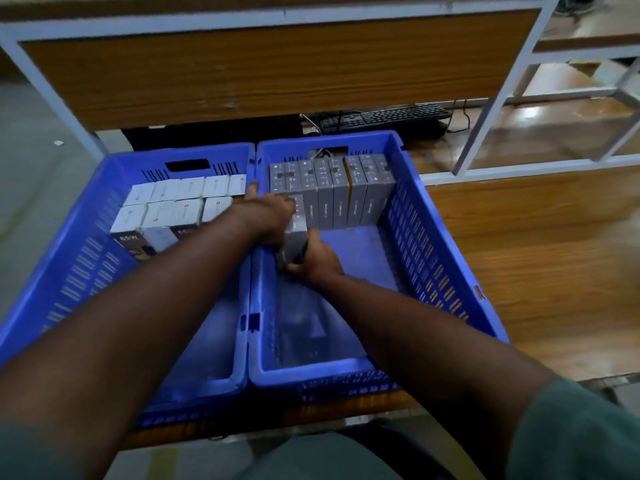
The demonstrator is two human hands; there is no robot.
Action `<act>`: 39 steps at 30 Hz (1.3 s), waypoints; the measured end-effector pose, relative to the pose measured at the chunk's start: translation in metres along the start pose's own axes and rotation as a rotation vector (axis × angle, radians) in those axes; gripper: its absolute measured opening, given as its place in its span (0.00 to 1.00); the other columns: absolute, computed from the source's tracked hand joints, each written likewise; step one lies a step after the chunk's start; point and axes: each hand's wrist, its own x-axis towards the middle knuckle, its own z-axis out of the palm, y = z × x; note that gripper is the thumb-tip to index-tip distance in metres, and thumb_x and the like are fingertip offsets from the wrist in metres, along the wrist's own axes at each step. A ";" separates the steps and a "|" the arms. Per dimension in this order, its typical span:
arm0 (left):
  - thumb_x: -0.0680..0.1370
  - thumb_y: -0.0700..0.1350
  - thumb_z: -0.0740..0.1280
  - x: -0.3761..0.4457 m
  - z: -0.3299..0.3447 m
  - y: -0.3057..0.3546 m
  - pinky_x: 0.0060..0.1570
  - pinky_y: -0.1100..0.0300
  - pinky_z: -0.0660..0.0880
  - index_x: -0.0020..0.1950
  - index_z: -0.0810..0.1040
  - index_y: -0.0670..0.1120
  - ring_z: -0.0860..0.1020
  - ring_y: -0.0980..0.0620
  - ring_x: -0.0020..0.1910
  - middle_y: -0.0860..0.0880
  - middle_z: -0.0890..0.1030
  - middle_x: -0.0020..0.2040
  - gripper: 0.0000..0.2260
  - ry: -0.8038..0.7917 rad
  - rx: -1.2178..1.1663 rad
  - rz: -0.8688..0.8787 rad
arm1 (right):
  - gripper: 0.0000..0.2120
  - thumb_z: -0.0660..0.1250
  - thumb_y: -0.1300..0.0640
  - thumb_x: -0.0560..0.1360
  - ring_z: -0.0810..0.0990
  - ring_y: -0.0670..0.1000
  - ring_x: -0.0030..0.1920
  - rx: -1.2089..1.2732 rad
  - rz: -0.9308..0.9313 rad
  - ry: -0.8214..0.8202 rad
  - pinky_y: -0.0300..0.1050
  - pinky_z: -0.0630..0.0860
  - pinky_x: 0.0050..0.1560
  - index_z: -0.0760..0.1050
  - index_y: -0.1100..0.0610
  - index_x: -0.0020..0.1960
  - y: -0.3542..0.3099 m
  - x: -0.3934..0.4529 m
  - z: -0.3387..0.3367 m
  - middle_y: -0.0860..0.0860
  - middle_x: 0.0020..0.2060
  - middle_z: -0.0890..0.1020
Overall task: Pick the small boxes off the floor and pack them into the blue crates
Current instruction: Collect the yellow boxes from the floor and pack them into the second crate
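- The left blue slotted plastic crate [86, 258], out past the left forearm, holds two rows of small white cardboard boxes [180, 202] along its far wall, with a few dark-printed ones nearer; the near half shows bare floor.
- The left hand [273, 216] reaches over the shared rim into the other crate, its fingers wrapped round the far end of a grey rectangular box [296, 233].
- The right hand [318, 259] grips the near end of that same box, which sits tilted between both hands, low by the crate's left wall.
- In the right blue slotted plastic crate [446, 258], one row of upright grey boxes [332, 192] stands just beyond the hands, against the far wall.
- My judgement: packing is partway, since both crates have plenty of room left.
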 end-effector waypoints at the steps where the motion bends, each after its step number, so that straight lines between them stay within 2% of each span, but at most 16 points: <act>1: 0.67 0.56 0.79 0.000 0.000 0.003 0.77 0.33 0.46 0.77 0.64 0.46 0.69 0.43 0.74 0.44 0.69 0.75 0.44 -0.004 0.035 -0.019 | 0.36 0.78 0.49 0.71 0.80 0.61 0.60 -0.026 -0.015 -0.009 0.49 0.73 0.52 0.64 0.55 0.72 0.001 0.004 0.000 0.59 0.62 0.80; 3: 0.67 0.56 0.79 0.001 -0.002 0.008 0.75 0.31 0.44 0.80 0.57 0.44 0.66 0.41 0.75 0.40 0.68 0.75 0.49 -0.020 0.135 -0.059 | 0.33 0.73 0.49 0.76 0.79 0.62 0.63 -0.034 -0.014 -0.020 0.52 0.75 0.58 0.64 0.54 0.76 0.001 0.012 -0.003 0.59 0.64 0.81; 5: 0.70 0.54 0.77 0.002 -0.001 0.014 0.75 0.29 0.42 0.81 0.54 0.40 0.65 0.39 0.75 0.37 0.68 0.74 0.48 -0.009 0.218 -0.088 | 0.25 0.66 0.50 0.81 0.78 0.61 0.66 -0.020 0.018 -0.054 0.53 0.72 0.64 0.66 0.54 0.76 0.001 0.022 -0.007 0.59 0.66 0.80; 8: 0.76 0.50 0.71 0.003 0.005 0.023 0.77 0.32 0.42 0.81 0.53 0.36 0.59 0.37 0.78 0.35 0.62 0.78 0.42 0.039 0.257 -0.128 | 0.17 0.65 0.53 0.81 0.81 0.60 0.60 -0.157 0.005 -0.046 0.51 0.74 0.57 0.72 0.55 0.69 0.006 0.034 -0.008 0.59 0.59 0.82; 11: 0.79 0.52 0.67 0.006 0.008 0.028 0.79 0.37 0.42 0.82 0.46 0.36 0.54 0.38 0.81 0.36 0.53 0.82 0.42 0.013 0.263 -0.170 | 0.26 0.71 0.52 0.77 0.82 0.62 0.58 -0.234 -0.081 -0.077 0.53 0.76 0.57 0.69 0.56 0.72 0.007 0.036 -0.008 0.61 0.59 0.83; 16: 0.82 0.52 0.61 0.009 0.008 0.041 0.79 0.44 0.50 0.80 0.43 0.32 0.55 0.36 0.81 0.32 0.51 0.81 0.39 0.014 0.178 -0.185 | 0.34 0.72 0.44 0.73 0.80 0.62 0.62 -0.142 -0.126 -0.065 0.54 0.76 0.61 0.67 0.56 0.75 0.012 0.033 -0.006 0.60 0.63 0.81; 20: 0.82 0.55 0.60 0.013 0.012 0.047 0.79 0.45 0.52 0.81 0.43 0.32 0.52 0.36 0.81 0.33 0.49 0.81 0.40 0.017 0.124 -0.228 | 0.56 0.61 0.32 0.57 0.75 0.60 0.70 0.025 -0.186 -0.031 0.51 0.71 0.70 0.60 0.60 0.80 0.008 0.037 -0.002 0.59 0.73 0.73; 23: 0.84 0.55 0.57 0.016 0.014 0.047 0.79 0.46 0.51 0.81 0.43 0.33 0.52 0.37 0.81 0.33 0.50 0.82 0.38 0.039 0.112 -0.243 | 0.60 0.59 0.30 0.55 0.76 0.63 0.69 -0.021 -0.167 -0.053 0.55 0.72 0.68 0.57 0.59 0.81 0.008 0.038 -0.006 0.60 0.73 0.74; 26: 0.83 0.53 0.59 0.016 0.014 0.049 0.79 0.44 0.50 0.81 0.42 0.33 0.50 0.35 0.81 0.31 0.49 0.81 0.39 0.043 0.085 -0.248 | 0.53 0.68 0.35 0.63 0.77 0.64 0.67 -0.057 -0.113 -0.092 0.55 0.73 0.66 0.57 0.58 0.81 0.004 0.034 -0.009 0.61 0.71 0.76; 28: 0.79 0.51 0.67 0.018 0.011 0.047 0.79 0.41 0.47 0.81 0.38 0.34 0.47 0.32 0.81 0.28 0.44 0.80 0.46 -0.024 0.023 -0.233 | 0.47 0.72 0.41 0.69 0.77 0.64 0.67 -0.105 -0.104 -0.124 0.53 0.71 0.65 0.59 0.59 0.81 0.003 0.036 -0.008 0.61 0.70 0.77; 30: 0.74 0.47 0.75 0.021 0.006 0.045 0.79 0.39 0.44 0.80 0.34 0.35 0.44 0.30 0.80 0.28 0.40 0.79 0.55 -0.122 -0.027 -0.227 | 0.46 0.73 0.42 0.69 0.76 0.63 0.68 -0.150 -0.124 -0.140 0.52 0.69 0.68 0.63 0.63 0.79 0.003 0.040 -0.006 0.61 0.71 0.76; 31: 0.73 0.47 0.76 0.022 0.003 0.045 0.79 0.39 0.43 0.80 0.35 0.35 0.42 0.30 0.80 0.29 0.39 0.79 0.55 -0.141 -0.024 -0.224 | 0.43 0.76 0.48 0.71 0.75 0.63 0.70 -0.146 -0.127 -0.144 0.52 0.68 0.70 0.64 0.65 0.78 0.003 0.041 -0.006 0.63 0.71 0.75; 33: 0.77 0.45 0.71 0.025 0.001 0.048 0.79 0.40 0.41 0.80 0.37 0.33 0.41 0.32 0.80 0.30 0.38 0.80 0.48 -0.128 -0.014 -0.216 | 0.38 0.78 0.61 0.73 0.72 0.62 0.73 -0.131 -0.141 -0.153 0.52 0.64 0.74 0.65 0.70 0.76 0.005 0.043 -0.007 0.66 0.73 0.71; 34: 0.80 0.44 0.67 0.027 0.002 0.049 0.79 0.41 0.41 0.80 0.38 0.33 0.40 0.32 0.80 0.31 0.38 0.80 0.43 -0.102 -0.033 -0.212 | 0.37 0.77 0.63 0.73 0.71 0.62 0.74 -0.137 -0.148 -0.155 0.51 0.63 0.75 0.65 0.70 0.76 0.006 0.044 -0.009 0.66 0.74 0.70; 36: 0.82 0.41 0.62 0.029 0.006 0.052 0.80 0.43 0.41 0.80 0.37 0.33 0.41 0.34 0.81 0.31 0.38 0.80 0.38 -0.065 -0.107 -0.219 | 0.35 0.76 0.61 0.75 0.70 0.63 0.74 -0.156 -0.161 -0.171 0.50 0.62 0.74 0.65 0.66 0.77 0.010 0.050 -0.010 0.65 0.75 0.70; 39: 0.82 0.40 0.62 0.030 0.010 0.051 0.80 0.44 0.42 0.80 0.37 0.33 0.41 0.34 0.81 0.32 0.39 0.81 0.38 -0.031 -0.145 -0.230 | 0.34 0.71 0.61 0.79 0.65 0.62 0.77 -0.220 -0.166 -0.225 0.46 0.56 0.75 0.59 0.65 0.79 0.009 0.058 -0.014 0.65 0.78 0.64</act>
